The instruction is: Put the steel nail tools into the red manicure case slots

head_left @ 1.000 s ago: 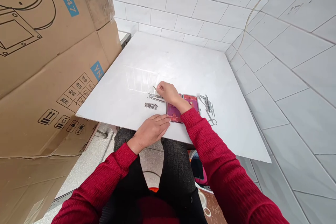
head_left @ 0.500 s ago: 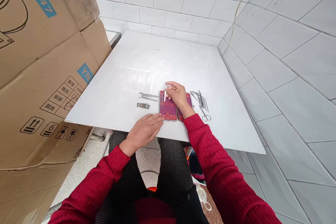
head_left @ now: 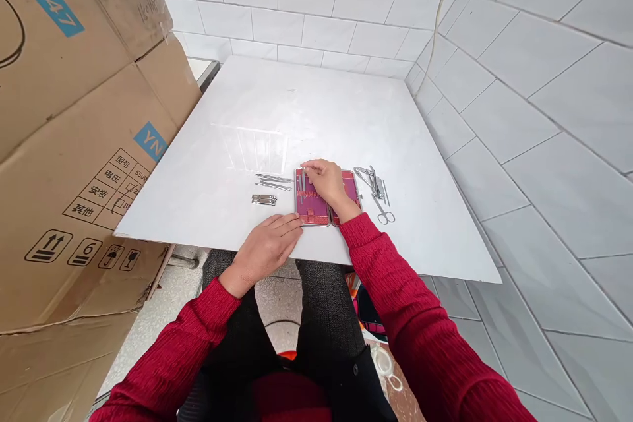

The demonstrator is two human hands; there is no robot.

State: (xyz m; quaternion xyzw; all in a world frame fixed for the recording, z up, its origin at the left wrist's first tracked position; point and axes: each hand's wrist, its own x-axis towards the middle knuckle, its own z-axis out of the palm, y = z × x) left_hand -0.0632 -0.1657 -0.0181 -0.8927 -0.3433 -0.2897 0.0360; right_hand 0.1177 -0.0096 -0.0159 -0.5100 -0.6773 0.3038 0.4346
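Bending at the wrist over the table [head_left: 321, 112], the right hand [head_left: 326, 181] is hovering above an unfolded case [head_left: 320, 211] in the head view. Its back is facing up, its forearm is slanting in from the lower right, and its fingertips are pointing left toward the far left corner of the case. The right grip is narrowing to a pinch, holding a slim metal tool [head_left: 303, 178] by its far end, with the rest of it standing over the left half of the case. The left hand [head_left: 267, 242] is lying palm down, its fingers stretching out together and touching the near left corner of the case; its thumb is hiding from sight, so whether the left grip is clasping the edge, one cannot tell. The left forearm is angling in from the lower left, in a red sleeve [head_left: 182, 330].

The case is sitting near the table's front edge, its two halves lying side by side. Left of it, more slim tools [head_left: 274, 182] are lying in a row, with nail clippers [head_left: 264, 199] resting just nearer the person. Right of the case, scissors [head_left: 384, 212] are lying beside a cluster of metal tools [head_left: 373, 183]. A cardboard box [head_left: 93, 145] is standing along the table's left side.
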